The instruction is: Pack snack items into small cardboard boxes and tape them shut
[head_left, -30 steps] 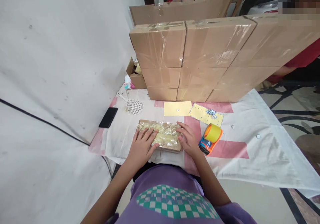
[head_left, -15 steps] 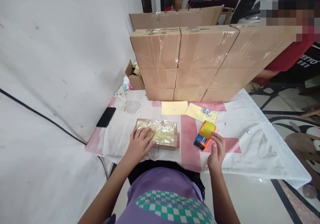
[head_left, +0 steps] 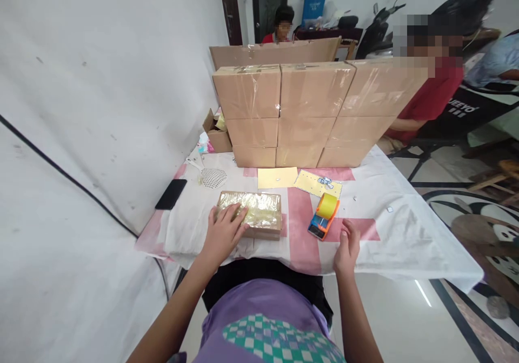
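Observation:
My left hand [head_left: 226,232] lies with fingers spread on top of a small cardboard box [head_left: 263,207], over its left part. Shiny yellowish tape covers the box's top. To the right, a tape dispenser [head_left: 317,227] with an orange and blue body rests on the table, carrying a roll of yellow tape [head_left: 327,205]. My right hand [head_left: 347,247] is just right of the dispenser, apart from it, its fingers loosely bent and nothing visible in them.
Taped cardboard boxes [head_left: 308,95] are stacked behind. Two yellow cards [head_left: 277,178] lie before them. A white perforated scoop [head_left: 213,177] and black phone [head_left: 171,194] are at left, near an open carton [head_left: 219,138]. A person in red [head_left: 425,101] sits at right; another is behind the boxes.
My right hand has come away from the tape dispenser, which it was touching. My left hand stays on the box. The camera has tilted up, showing more of the room.

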`<action>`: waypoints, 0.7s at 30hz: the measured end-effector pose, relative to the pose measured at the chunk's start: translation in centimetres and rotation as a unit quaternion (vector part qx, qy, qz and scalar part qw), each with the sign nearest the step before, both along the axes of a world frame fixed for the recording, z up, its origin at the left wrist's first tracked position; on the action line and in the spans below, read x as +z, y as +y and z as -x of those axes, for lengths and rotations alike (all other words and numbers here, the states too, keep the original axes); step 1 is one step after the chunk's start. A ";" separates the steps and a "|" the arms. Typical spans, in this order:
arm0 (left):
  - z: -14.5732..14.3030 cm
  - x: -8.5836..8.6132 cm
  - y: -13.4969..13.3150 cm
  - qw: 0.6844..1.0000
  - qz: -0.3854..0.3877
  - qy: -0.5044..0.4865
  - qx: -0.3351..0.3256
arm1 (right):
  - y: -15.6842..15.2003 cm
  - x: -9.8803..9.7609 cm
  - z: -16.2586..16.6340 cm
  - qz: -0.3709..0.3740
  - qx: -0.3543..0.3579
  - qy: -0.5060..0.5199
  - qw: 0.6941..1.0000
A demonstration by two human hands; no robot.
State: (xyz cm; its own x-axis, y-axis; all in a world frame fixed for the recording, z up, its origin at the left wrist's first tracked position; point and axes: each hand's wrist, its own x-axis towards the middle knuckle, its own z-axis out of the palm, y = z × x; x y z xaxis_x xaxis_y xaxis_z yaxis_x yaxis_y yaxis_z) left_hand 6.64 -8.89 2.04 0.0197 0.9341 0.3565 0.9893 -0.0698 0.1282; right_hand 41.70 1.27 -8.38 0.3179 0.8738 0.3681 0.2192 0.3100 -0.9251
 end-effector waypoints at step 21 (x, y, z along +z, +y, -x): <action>-1.0 -0.8 0.5 0.999 -0.021 -0.030 -0.021 | 5.7 0.0 1.3 0.141 0.205 0.113 0.962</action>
